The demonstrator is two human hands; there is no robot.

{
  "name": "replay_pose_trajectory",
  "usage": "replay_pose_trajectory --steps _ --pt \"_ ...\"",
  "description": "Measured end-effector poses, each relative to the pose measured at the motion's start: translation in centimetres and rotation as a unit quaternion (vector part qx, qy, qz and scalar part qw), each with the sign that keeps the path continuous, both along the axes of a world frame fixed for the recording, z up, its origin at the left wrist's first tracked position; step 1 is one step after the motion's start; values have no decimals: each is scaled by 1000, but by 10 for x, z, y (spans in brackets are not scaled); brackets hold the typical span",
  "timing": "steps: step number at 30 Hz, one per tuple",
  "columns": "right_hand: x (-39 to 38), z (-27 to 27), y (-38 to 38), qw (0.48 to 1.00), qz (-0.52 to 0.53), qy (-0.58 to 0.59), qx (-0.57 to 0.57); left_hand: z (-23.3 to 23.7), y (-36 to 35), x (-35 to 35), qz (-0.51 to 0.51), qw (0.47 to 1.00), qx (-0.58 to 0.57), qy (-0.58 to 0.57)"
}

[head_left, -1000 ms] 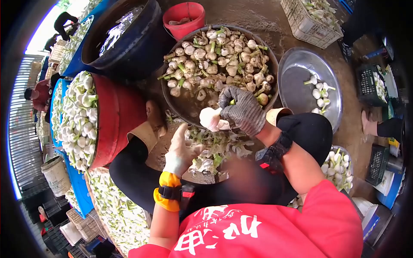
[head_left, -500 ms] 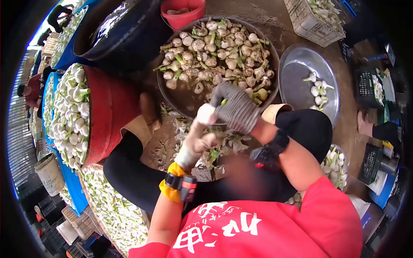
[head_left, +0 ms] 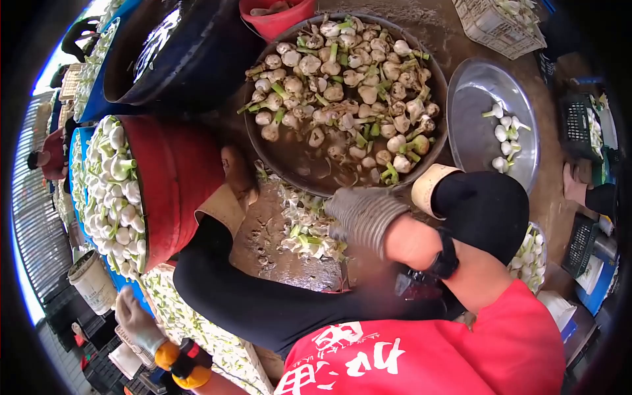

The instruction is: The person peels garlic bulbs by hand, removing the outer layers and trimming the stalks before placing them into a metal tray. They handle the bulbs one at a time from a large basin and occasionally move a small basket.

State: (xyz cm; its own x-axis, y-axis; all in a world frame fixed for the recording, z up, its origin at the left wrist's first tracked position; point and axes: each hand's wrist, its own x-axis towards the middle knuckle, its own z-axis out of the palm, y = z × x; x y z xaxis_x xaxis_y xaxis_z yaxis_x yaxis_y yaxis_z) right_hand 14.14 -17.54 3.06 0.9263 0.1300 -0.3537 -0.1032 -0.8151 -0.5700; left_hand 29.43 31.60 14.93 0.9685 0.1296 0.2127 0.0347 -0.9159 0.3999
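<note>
My left hand (head_left: 137, 321), in a pale glove, is stretched out at the lower left beside the heap of peeled bulbs (head_left: 191, 329). Its fingers look extended, and no bulb shows in them. In a grey ribbed glove, my right hand (head_left: 365, 214) is curled below the near rim of the wide basin (head_left: 289, 181). What its fingers hold, if anything, is hidden. Unpeeled garlic bulbs (head_left: 309, 64) with cut green stems fill much of that basin. Peelings (head_left: 306, 230) lie on the wet ground between my legs.
At left stands a red tub (head_left: 168, 178) heaped with white bulbs (head_left: 115, 191), near a dark blue barrel (head_left: 178, 72). A metal bowl (head_left: 474, 112) at right holds several peeled bulbs. A crate (head_left: 503, 33), a red bucket (head_left: 280, 20) and a white bucket (head_left: 94, 286) stand around. Another person's foot (head_left: 574, 184) shows at right.
My left hand has moved from beside my right hand to the lower left, and the white bulb between them is gone from there. My right hand is lower, away from the basin's contents.
</note>
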Motion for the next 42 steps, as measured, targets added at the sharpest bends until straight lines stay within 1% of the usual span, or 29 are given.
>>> replay_pose_trajectory --steps 1,3,4,5,6,7,9,10,12,13,16,19,21,22,23,24,25,26,27,30,31,32,33,35,36,38,39,40,42 --pt "-2 -8 5 999 31 0 -11 -19 -67 1 -93 993 -55 -42" --pt "-1 -6 2 1000 19 -12 -7 -56 -184 11 -171 979 -78 82" --pt "1 -9 0 1000 26 -1 -3 -89 -220 25 -252 937 -183 159" --pt "3 -9 -1 999 29 5 -16 -133 -256 39 -401 911 -72 65" --pt "6 -10 -3 999 32 12 -28 -150 -300 50 -417 879 -31 229" --pt "8 -14 -3 999 28 16 -35 -198 -318 59 -448 872 -30 196" --pt "9 -24 -1 997 -4 77 -13 -280 -351 90 -460 870 98 149" --pt "10 -19 -2 998 -7 62 -4 -311 -363 106 -442 863 152 190" --pt "19 -15 -1 996 -35 81 -5 -317 -397 117 -392 830 249 311" --pt "25 -11 0 994 -43 105 -4 -326 -404 118 -397 827 247 313" --pt "21 -9 5 996 -44 74 14 -329 -405 102 -395 776 373 319" --pt "26 -5 7 996 -38 78 18 -334 -383 87 -452 733 356 364" --pt "27 -3 7 994 3 103 -22 -361 -366 72 -507 728 254 384" --pt "27 -8 8 991 -21 132 -19 -352 -362 53 -473 769 165 397" --pt "29 -10 5 991 -29 133 -15 -347 -364 43 -411 758 34 505" --pt "27 -8 -2 988 -34 146 -25 -364 -357 33 -349 720 -228 555" --pt "27 -2 -11 986 -38 159 -33 -383 -343 21 -258 628 -471 564" --pt "24 -7 -17 990 -57 121 -49 -344 -343 3 -130 537 -608 571" --pt "24 1 -25 986 -148 78 -16 -286 -352 -18 4 423 -720 550" --pt "17 2 -39 993 -115 13 -28 -200 -354 -49 -9 352 -777 522" --pt "11 -4 -36 979 -177 -98 12 -177 -354 -59 -19 320 -791 521" --pt "8 -6 -34 948 -237 -207 53 -159 -353 -68 -6 365 -784 502" --pt "5 -5 -31 947 -234 -214 55 -141 -355 -77 -2 361 -797 485" --pt "1 0 -26 901 -247 -309 181 -113 -360 -93 18 395 -791 467" --pt "2 -2 -22 879 -240 -363 196 -110 -360 -99 12 397 -792 464" --pt "-6 6 -20 879 -202 -398 164 -106 -359 -107 37 470 -759 449" --pt "-11 9 -21 880 -165 -426 131 -104 -357 -110 33 471 -759 448" --pt "-17 12 -25 909 -121 -393 66 -101 -356 -114 2 495 -747 444" --pt "-26 13 -25 917 -137 -368 76 -98 -360 -121 -9 534 -741 408"
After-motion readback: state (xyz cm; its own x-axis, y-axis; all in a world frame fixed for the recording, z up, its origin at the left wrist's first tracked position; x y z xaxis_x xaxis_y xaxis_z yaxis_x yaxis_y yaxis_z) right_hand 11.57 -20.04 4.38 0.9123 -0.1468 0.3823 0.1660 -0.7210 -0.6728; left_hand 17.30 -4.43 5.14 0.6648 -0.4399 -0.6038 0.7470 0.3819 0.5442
